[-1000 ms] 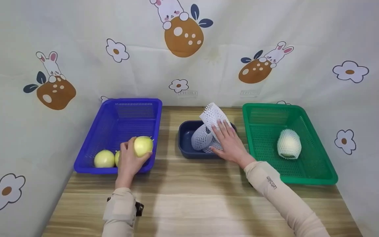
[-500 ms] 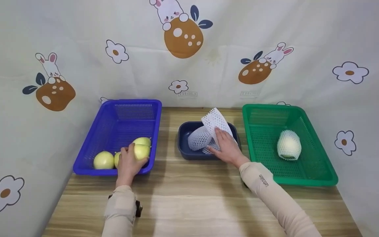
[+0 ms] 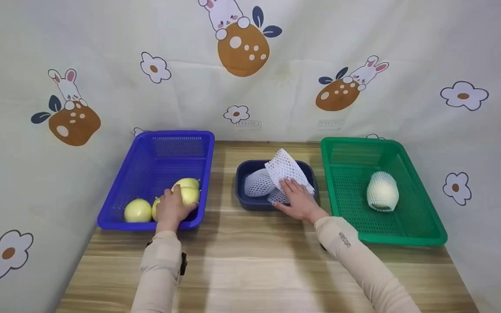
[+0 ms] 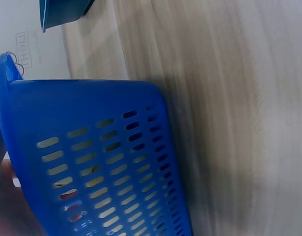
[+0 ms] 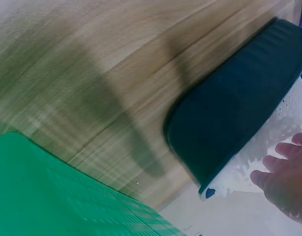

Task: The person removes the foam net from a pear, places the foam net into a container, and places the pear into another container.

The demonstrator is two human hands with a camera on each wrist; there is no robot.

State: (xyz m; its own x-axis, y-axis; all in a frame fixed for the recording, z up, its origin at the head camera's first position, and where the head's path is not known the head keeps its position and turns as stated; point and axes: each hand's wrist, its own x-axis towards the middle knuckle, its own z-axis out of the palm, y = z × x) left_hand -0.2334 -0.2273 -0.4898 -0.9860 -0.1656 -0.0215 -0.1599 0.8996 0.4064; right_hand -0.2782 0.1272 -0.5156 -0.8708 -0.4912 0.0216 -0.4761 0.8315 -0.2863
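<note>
In the head view my left hand (image 3: 173, 208) curls round a yellow-green apple (image 3: 189, 195) in the blue basket (image 3: 122, 187). Another apple (image 3: 186, 182) sits just behind it, a third (image 3: 138, 211) lies to the left, and one more is partly covered by the hand. My right hand (image 3: 298, 201) lies with fairly straight fingers on a white foam net sleeve (image 3: 286, 167), which leans up out of a small dark blue box (image 3: 244, 202). More net sleeves (image 3: 259, 182) lie in that box. The right wrist view shows the fingertips (image 5: 261, 177) against the white netting.
A green basket (image 3: 424, 204) stands on the right, holding one fruit in a net sleeve (image 3: 382, 191). All containers stand on a wood-grain table (image 3: 250, 261). A printed cloth (image 3: 294, 87) hangs close behind and at both sides.
My left hand has lowered slightly with the apple, and the apple behind it has come into view. My right hand and the upright net sleeve have shifted down towards me; the sleeve beside it has spread left.
</note>
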